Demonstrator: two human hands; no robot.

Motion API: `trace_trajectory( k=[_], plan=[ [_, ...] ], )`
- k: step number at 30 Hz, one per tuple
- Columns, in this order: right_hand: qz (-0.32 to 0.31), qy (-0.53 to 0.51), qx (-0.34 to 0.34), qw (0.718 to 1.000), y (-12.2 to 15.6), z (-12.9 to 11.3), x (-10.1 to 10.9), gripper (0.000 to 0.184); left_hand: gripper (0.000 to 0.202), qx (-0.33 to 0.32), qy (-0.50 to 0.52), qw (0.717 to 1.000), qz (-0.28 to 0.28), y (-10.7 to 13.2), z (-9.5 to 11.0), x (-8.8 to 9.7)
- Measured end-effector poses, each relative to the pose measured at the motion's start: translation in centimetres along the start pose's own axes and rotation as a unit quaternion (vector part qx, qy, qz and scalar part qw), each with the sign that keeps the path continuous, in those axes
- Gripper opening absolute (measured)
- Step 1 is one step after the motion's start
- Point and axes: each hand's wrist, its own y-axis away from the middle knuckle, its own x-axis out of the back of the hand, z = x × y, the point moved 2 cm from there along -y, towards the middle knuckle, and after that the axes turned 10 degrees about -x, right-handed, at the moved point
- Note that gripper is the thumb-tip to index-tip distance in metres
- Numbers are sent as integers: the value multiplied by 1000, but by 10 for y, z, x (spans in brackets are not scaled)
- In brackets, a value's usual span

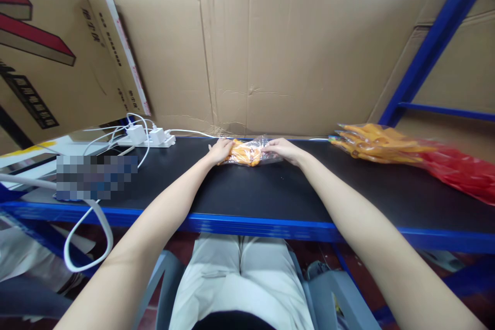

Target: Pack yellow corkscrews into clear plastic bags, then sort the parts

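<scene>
A clear plastic bag (253, 150) with an orange item inside lies on the black tabletop (247, 191), near its back edge. My left hand (221, 151) rests on the left end of the bag, its fingers closed against the orange part. At the other end, my right hand (281, 148) pinches the loose clear plastic. What exactly the orange item is does not show.
Several orange items in clear plastic (375, 143) lie to the right, beside red plastic bags (460, 165). On the left stands a white power strip (166, 141) with chargers and cables. A cardboard wall (278, 56) closes off the back; a blue rail (263, 227) edges the front.
</scene>
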Motion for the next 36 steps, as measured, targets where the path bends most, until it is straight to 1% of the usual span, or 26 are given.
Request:
trace_trajectory(
  k=[2, 4, 5, 7, 8, 9, 10, 11, 12, 13, 15, 16, 17, 19, 22, 24, 26, 30, 33, 36],
  plan=[
    [45, 38, -4, 998, -2, 3, 4, 15, 33, -16, -56, 998, 12, 2, 9, 5],
    [121, 119, -2, 985, -4, 6, 9, 14, 38, -27, -87, 995, 32, 4, 17, 9],
    [167, 172, 3, 971, -5, 7, 13, 13, 37, -26, -95, 994, 41, 6, 20, 10],
    [254, 259, 11, 932, -5, 10, 20, 10, 30, -10, -103, 993, 52, 8, 21, 12],
    [288, 283, 10, 915, -5, 12, 23, 11, 28, 0, -101, 993, 52, 8, 21, 13],
    [314, 291, 6, 904, -6, 14, 26, 15, 27, 8, -95, 994, 52, 9, 19, 14],
    [330, 283, -4, 900, -6, 15, 29, 21, 28, 15, -84, 995, 50, 9, 17, 14],
    [338, 265, -20, 903, -7, 17, 30, 25, 29, 20, -70, 996, 46, 8, 15, 15],
    [331, 239, -38, 912, -8, 19, 31, 29, 32, 23, -56, 997, 43, 7, 13, 15],
    [306, 207, -59, 928, -10, 21, 30, 32, 34, 23, -42, 998, 38, 6, 11, 15],
    [220, 124, -100, 963, -12, 24, 25, 35, 37, 25, -12, 999, 27, 4, 6, 13],
    [175, 81, -112, 975, -13, 25, 21, 35, 36, 28, 1, 999, 22, 4, 4, 11],
    [137, 43, -115, 983, -13, 25, 17, 33, 34, 30, 9, 999, 19, 3, 2, 9],
    [97, -8, -108, 989, -13, 24, 10, 29, 28, 38, 11, 999, 16, 3, -1, 6],
    [83, -26, -93, 992, -12, 23, 5, 25, 25, 50, -7, 999, -4, 6, -2, 1],
    [83, -25, -92, 992, -12, 23, 5, 24, 28, 61, 0, 998, -26, 8, 0, -1],
    [86, -24, -90, 992, -12, 23, 6, 20, 27, 64, 12, 997, -33, 10, 1, -2],
    [91, -32, -85, 992, -13, 25, 6, 11, 22, 64, 1, 998, -10, 11, 3, -2],
    [63, -43, -68, 995, -16, 27, 4, 9, 21, 74, -8, 997, 3, 10, 2, -2],
    [40, -51, -58, 996, -16, 26, 3, 8, 16, 79, 21, 997, 10, 9, 2, -2]
  ],
)
